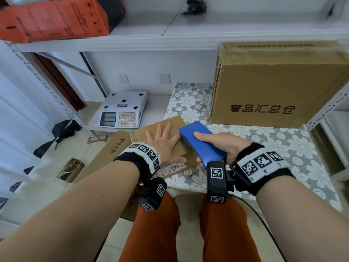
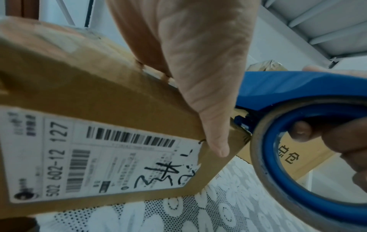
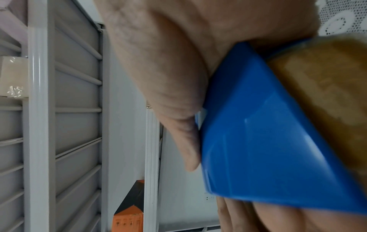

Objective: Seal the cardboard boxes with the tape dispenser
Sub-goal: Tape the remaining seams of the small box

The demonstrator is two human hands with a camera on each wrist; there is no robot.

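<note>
White floral lace tablecloth (image 1: 264, 137), small brown cardboard box (image 1: 166, 129) at its near left edge. Left hand (image 1: 164, 142) flat, fingers spread, pinning lid; right hand (image 1: 222, 146) gripping blue plastic tape dispenser (image 1: 200, 142) at box's right edge. Advice: keep lid pressed, draw tape straight along seam

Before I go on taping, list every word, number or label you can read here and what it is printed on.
"奢品汇总仓": front of the big cardboard box.
"502 602-12 127": shipping label on the small box, under the left hand; barcodes, handwriting and fine print unreadable.
Scale keypad: digits too small.
Orange box: print blurred.
Flat carton: characters unclear.
Tape dispenser in the right hand: mark illegible.
</note>
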